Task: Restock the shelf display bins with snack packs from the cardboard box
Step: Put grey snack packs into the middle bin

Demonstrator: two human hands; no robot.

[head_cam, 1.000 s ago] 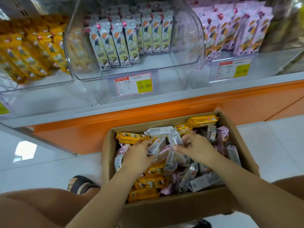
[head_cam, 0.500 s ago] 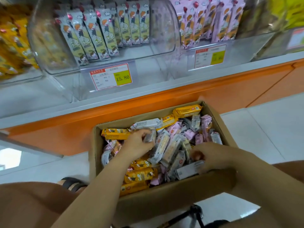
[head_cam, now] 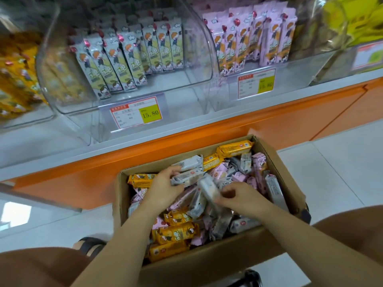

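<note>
Where the snack packs point(head_cam: 182, 230) lie: loose in the open cardboard box point(head_cam: 207, 268), near and below the shelf's clear bins point(head_cam: 60, 94).
Left hand point(head_cam: 165, 187): fingers pinch a grey pack point(head_cam: 189, 178) by its left end.
Right hand point(head_cam: 242, 196): fingers curl round a second grey pack point(head_cam: 208, 189), though blur leaves the exact grip unsure.
Handling: light, crinkly, slippery wrappers, probably crushable; best grasped across the middle, not the crimped ends.
Hidden: lower layers of packs, the box's bottom; wrapper print unreadable.

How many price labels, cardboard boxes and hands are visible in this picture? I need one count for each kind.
Price labels: 3 (the far-right one is blurred)
Cardboard box: 1
Hands: 2, left hand and right hand, each gripping a grey pack
Total: 6
</note>
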